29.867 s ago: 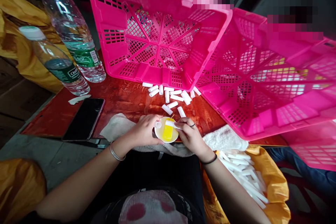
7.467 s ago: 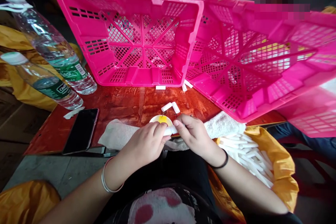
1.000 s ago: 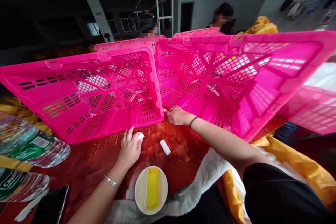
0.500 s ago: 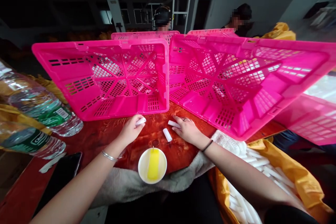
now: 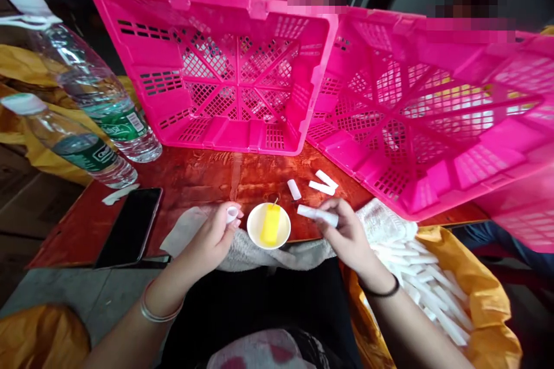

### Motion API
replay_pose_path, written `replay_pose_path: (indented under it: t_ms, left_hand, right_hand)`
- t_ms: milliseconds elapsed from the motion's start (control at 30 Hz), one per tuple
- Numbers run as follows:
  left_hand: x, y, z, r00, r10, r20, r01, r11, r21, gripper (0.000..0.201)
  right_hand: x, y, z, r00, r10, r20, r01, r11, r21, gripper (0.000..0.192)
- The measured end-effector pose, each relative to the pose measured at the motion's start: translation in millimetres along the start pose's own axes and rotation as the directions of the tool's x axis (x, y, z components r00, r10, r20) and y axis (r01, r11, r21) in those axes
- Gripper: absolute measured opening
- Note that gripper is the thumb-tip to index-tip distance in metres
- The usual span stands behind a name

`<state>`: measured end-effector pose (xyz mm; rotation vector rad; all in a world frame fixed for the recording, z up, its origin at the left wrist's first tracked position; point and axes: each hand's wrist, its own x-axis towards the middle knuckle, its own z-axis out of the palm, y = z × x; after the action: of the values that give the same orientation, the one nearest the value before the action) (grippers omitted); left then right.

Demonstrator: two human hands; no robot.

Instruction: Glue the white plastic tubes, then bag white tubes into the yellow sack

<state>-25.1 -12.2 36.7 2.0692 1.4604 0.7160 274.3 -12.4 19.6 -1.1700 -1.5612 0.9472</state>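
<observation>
— White plastic, mostly. My left hand (image 5: 210, 237) pinches a small white cap (image 5: 232, 214) between thumb and fingertips, at the near edge of the table (image 5: 194, 170).

— And your right?

— My right hand (image 5: 346, 233) has its fingers closed around a longer white tube (image 5: 317, 215), smooth and cylindrical, held just right of the small round dish (image 5: 269, 226). A yellow block (image 5: 270, 224) lies in the dish, with something thin sticking out of it that I can't make out.

— Anything loose on the wood?

— Three short white pieces (image 5: 321, 183) on the glossy reddish surface, beyond the dish. A pale fuzzy cloth (image 5: 381, 219) lies along the near edge, under my hands.

— What's blocking the view?

— Two pink lattice crates (image 5: 225, 69) tipped on their sides across the far edge. Two clear water bottles (image 5: 99, 89) stand at the left edge, with a dark phone (image 5: 130, 226) near them. More white tubes (image 5: 419, 277) are heaped in a yellow bag (image 5: 485, 305) beside my right arm, partly cut off.
</observation>
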Motion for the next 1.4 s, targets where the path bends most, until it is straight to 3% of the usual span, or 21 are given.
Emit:
replay_pose_path:
  t_ms: [133,267,333,500,667,867,1000,1067,1167,1233,1333,1400]
  left_hand:
    - [7,-6,22.8,0.988,0.143,0.058,-0.141,0.989,-0.035,0.021]
    - [9,-11,33.6,0.972,0.185,0.147,-0.187,0.982,0.003,0.075]
    - [8,-12,37.0,0.974,0.183,0.132,-0.187,0.982,0.024,0.084]
    - [5,-13,40.2,0.978,0.186,0.093,-0.190,0.981,0.033,0.084]
    - [6,-12,37.6,0.977,0.182,0.114,-0.185,0.983,0.015,0.087]
    - [6,-13,39.3,0.980,0.176,0.092,-0.176,0.984,-0.010,0.081]
    - [6,-14,40.6,0.981,0.181,0.074,-0.181,0.983,-0.007,0.078]
    - [6,-14,40.3,0.980,0.188,0.062,-0.187,0.982,-0.012,0.075]
    - [6,-13,38.8,0.979,0.194,0.060,-0.192,0.981,-0.023,0.069]
    - [6,-12,37.9,0.978,0.197,0.070,-0.196,0.980,-0.024,0.065]
    - [7,-12,37.9,0.978,0.201,0.058,-0.201,0.980,-0.015,0.069]
    - [7,-12,38.4,0.978,0.204,0.043,-0.203,0.979,-0.010,0.071]
  right_hand:
    - [-4,5,26,0.987,-0.067,0.147,0.079,0.994,-0.080,0.015]
    - [12,21,42,0.973,-0.173,0.155,0.203,0.957,-0.206,0.027]
    - [15,29,45,0.960,-0.225,0.166,0.263,0.929,-0.260,0.025]
    - [12,36,45,0.938,-0.271,0.217,0.325,0.905,-0.275,0.022]
    - [16,28,41,0.976,-0.067,0.207,0.106,0.978,-0.181,0.026]
    - [11,21,38,0.912,-0.263,0.314,0.343,0.909,-0.236,0.017]
    - [5,20,41,0.958,-0.128,0.256,0.164,0.979,-0.123,0.019]
    - [2,19,42,0.969,-0.093,0.228,0.128,0.981,-0.147,0.019]
    - [-3,16,41,0.937,-0.238,0.254,0.297,0.928,-0.226,0.017]
    - [-6,13,40,0.916,-0.277,0.291,0.338,0.922,-0.187,0.020]
    - [-9,11,40,0.951,-0.142,0.275,0.180,0.976,-0.120,0.024]
    - [-12,11,40,0.962,-0.124,0.245,0.164,0.975,-0.152,0.023]
